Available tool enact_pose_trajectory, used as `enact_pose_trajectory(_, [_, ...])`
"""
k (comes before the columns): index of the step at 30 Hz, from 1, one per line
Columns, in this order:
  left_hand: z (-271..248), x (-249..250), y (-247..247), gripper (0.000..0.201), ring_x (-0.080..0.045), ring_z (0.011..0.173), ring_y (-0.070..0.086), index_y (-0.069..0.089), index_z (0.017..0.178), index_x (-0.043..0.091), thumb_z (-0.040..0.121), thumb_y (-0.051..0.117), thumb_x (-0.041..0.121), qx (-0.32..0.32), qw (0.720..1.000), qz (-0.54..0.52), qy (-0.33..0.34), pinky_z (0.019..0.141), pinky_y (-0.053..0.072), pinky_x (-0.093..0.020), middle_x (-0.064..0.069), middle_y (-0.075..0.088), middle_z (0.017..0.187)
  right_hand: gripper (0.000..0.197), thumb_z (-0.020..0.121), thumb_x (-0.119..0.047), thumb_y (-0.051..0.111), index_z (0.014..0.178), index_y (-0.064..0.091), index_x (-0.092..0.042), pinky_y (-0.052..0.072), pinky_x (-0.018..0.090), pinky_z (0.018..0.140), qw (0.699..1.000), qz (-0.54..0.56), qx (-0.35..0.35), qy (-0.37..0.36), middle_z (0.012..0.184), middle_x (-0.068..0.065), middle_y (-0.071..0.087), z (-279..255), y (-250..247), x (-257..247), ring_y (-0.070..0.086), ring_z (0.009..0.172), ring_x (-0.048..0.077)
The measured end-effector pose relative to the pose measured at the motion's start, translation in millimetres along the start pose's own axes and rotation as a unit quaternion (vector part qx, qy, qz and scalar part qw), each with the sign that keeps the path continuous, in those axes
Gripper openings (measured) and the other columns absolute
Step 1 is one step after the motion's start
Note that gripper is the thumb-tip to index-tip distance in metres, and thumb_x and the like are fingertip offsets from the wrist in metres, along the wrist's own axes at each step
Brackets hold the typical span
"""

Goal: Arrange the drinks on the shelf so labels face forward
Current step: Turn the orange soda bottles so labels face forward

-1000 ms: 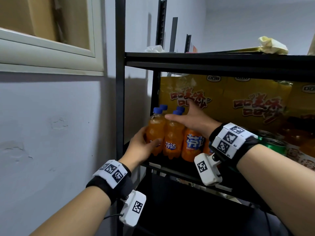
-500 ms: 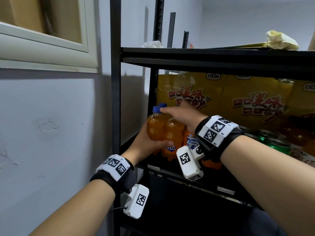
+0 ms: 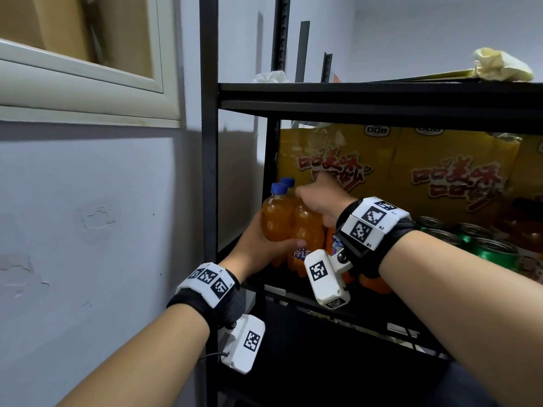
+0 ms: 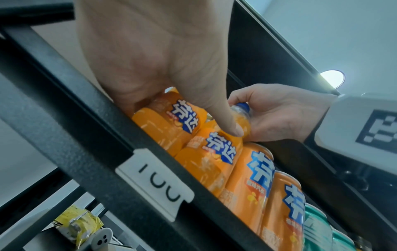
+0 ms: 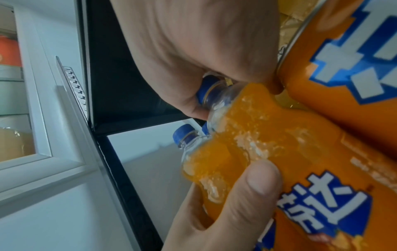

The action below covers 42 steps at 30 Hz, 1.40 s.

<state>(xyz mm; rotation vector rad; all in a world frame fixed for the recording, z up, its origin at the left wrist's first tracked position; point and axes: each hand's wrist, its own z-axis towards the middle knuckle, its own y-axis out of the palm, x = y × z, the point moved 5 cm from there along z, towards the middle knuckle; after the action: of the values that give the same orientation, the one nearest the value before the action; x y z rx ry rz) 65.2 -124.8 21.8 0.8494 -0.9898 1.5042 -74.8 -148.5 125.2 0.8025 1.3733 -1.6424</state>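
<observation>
Orange soda bottles with blue caps stand at the left end of the black shelf (image 3: 338, 311). My left hand (image 3: 255, 248) wraps round the leftmost bottle (image 3: 274, 221); its thumb (image 5: 257, 186) lies across the front and reaches the second bottle (image 3: 307, 227). My right hand (image 3: 314, 198) comes down from above with its fingers curled round the blue cap (image 5: 206, 90) of that second bottle. In the left wrist view both bottles' blue-and-white labels (image 4: 219, 151) face the front. A third blue cap (image 3: 287, 181) shows behind.
Orange cans (image 4: 253, 178) and then green cans (image 3: 487, 251) stand to the right of the bottles. Yellow snack bags (image 3: 440, 171) fill the back of the shelf. The upper shelf (image 3: 382, 95) hangs close above. The frame post (image 3: 208, 171) and wall (image 3: 88, 230) bound the left side.
My right hand went from lying flat across the bottle tops to gripping the second bottle's cap. My left thumb slid further right across the bottles. The view has shifted a little.
</observation>
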Motion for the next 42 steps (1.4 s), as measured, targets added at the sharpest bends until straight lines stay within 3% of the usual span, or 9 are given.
enact_pose_trajectory(6, [1.5,-1.6,-4.5,0.085,0.015,0.091,0.066,0.039,0.144,0.028,0.076,0.088,0.014,0.006,1.0,0.001,-0.005,0.07,0.054,-0.009,0.014,0.062,0.122,0.04,0.098,-0.01,0.059,0.136,0.046,-0.011,0.038,0.018,0.036,1.0,0.013,0.007,-0.018,0.084,-0.003,0.044,2.4,5.3,1.1,0.044,0.065,0.007])
enact_pose_trajectory(12, [1.9,0.7,-14.3,0.092,0.0,0.108,0.064,0.038,0.148,0.024,0.072,0.09,0.023,0.016,1.0,0.009,-0.017,0.076,0.056,-0.016,0.01,0.062,0.128,0.025,0.095,-0.009,0.062,0.109,0.042,-0.017,0.032,0.012,0.029,0.999,0.032,0.014,-0.024,0.084,0.0,0.049,8.1,10.7,-1.1,0.048,0.065,0.009])
enact_pose_trajectory(15, [3.9,1.1,-18.3,0.098,-0.011,0.118,0.064,0.037,0.148,0.025,0.066,0.091,0.029,0.014,1.0,0.013,-0.019,0.091,0.055,-0.026,0.004,0.061,0.135,0.03,0.093,-0.011,0.063,0.119,0.049,-0.015,0.042,0.022,0.045,0.998,0.044,0.016,-0.033,0.088,0.0,0.051,9.0,17.4,-3.2,0.051,0.069,0.01])
enact_pose_trajectory(21, [5.5,2.4,-18.9,0.091,-0.004,0.106,0.07,0.045,0.139,0.032,0.06,0.09,0.037,0.012,1.0,-0.006,-0.021,0.076,0.058,-0.019,0.006,0.067,0.129,0.047,0.095,-0.015,0.063,0.139,0.046,-0.016,0.041,0.024,0.055,0.998,0.039,0.007,-0.039,0.101,-0.004,0.054,13.8,18.8,1.5,0.054,0.076,0.009])
enact_pose_trajectory(25, [1.8,0.8,-15.5,0.093,-0.004,0.105,0.071,0.047,0.142,0.029,0.06,0.09,0.039,0.03,0.999,-0.016,-0.024,0.082,0.061,-0.024,0.007,0.069,0.126,0.064,0.095,-0.02,0.064,0.152,0.036,-0.016,0.058,0.043,0.091,0.998,-0.008,-0.02,-0.058,0.135,0.011,0.053,11.3,22.3,2.3,0.064,0.108,0.029])
enact_pose_trajectory(28, [0.5,0.2,-16.3,0.096,-0.009,0.11,0.07,0.047,0.143,0.025,0.058,0.091,0.039,0.049,0.998,-0.023,-0.026,0.092,0.06,-0.034,0.005,0.068,0.128,0.071,0.095,-0.021,0.068,0.157,0.033,-0.017,0.051,0.01,0.053,0.997,0.0,-0.027,-0.072,0.142,0.009,0.049,9.9,18.1,3.5,0.061,0.078,0.011])
enact_pose_trajectory(31, [-1.0,1.8,-16.4,0.096,-0.003,0.105,0.07,0.046,0.143,0.025,0.06,0.093,0.036,0.066,0.997,-0.019,-0.022,0.083,0.061,-0.026,0.006,0.067,0.127,0.076,0.095,-0.022,0.071,0.16,0.031,-0.016,0.035,0.003,0.037,0.996,-0.01,-0.034,-0.084,0.145,0.009,0.049,8.1,11.7,4.2,0.052,0.069,0.006])
enact_pose_trajectory(37, [-6.2,17.3,-23.7,0.105,-0.009,0.117,0.06,0.035,0.153,0.025,0.067,0.091,0.046,0.121,0.992,0.047,0.002,0.098,0.054,-0.032,0.01,0.057,0.131,0.073,0.095,-0.031,0.07,0.158,0.035,-0.019,0.043,0.032,0.098,0.989,-0.091,-0.036,-0.114,0.156,0.007,0.043,-6.7,-8.9,-5.9,0.048,0.135,0.023])
enact_pose_trajectory(42, [-16.4,27.2,-30.5,0.07,-0.012,0.12,0.061,0.047,0.143,0.021,0.086,0.079,0.045,0.172,0.977,0.118,0.048,0.092,0.054,-0.023,0.01,0.059,0.125,0.055,0.089,-0.051,0.073,0.136,0.057,-0.029,0.039,0.029,0.087,0.961,-0.201,0.011,-0.189,0.14,-0.004,0.055,-33.7,-33.2,-4.3,0.05,0.116,0.013])
